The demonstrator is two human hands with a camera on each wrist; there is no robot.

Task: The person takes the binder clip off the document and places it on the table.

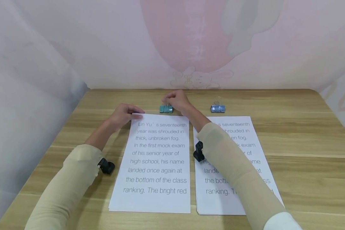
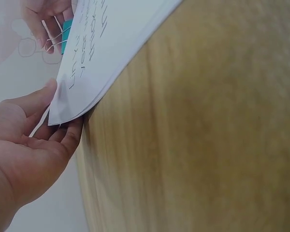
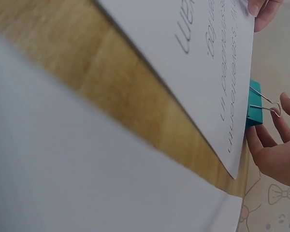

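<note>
Two stacks of printed paper lie side by side on the wooden table. My left hand pinches the far left corner of the left paper stack; in the left wrist view the thumb lies on top and the fingers sit under the slightly lifted corner. My right hand reaches across to the teal binder clip at that stack's far edge. Its thumb and fingers close on the clip's wire handles. The right forearm covers part of the right paper stack.
A blue binder clip stands just beyond the right stack. The table runs back to a pink patterned wall. Bare wood lies to the right of the stacks and along the front edge.
</note>
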